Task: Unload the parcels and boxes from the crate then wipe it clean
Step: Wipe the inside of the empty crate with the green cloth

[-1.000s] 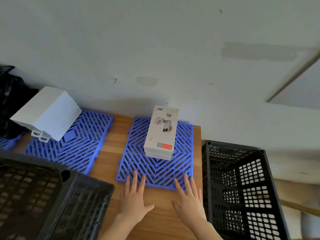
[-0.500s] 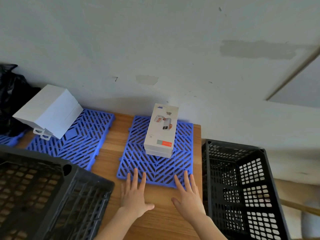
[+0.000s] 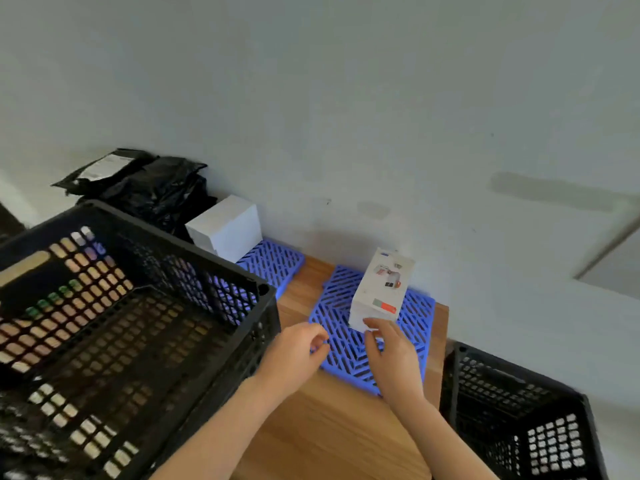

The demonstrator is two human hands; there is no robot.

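Fingers of your right hand: touching white printed cardboard box, grip unclear. Left hand: loosely curled, empty. Hazard: a shove topples it.

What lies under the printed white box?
A blue mat on the wooden table. The mat part below the box is covered, and the right hand hides the box's near bottom edge.

Cropped by left and bottom edges: large black crate. Cropped by bottom edge: second crate, both forearms. Hidden behind large black crate's rim: lower parts of left blue mat and white box. Print on small printed box blurred; its near corner covered by right hand. Curled fingers of left hand blurred; contact with near mat unclear.
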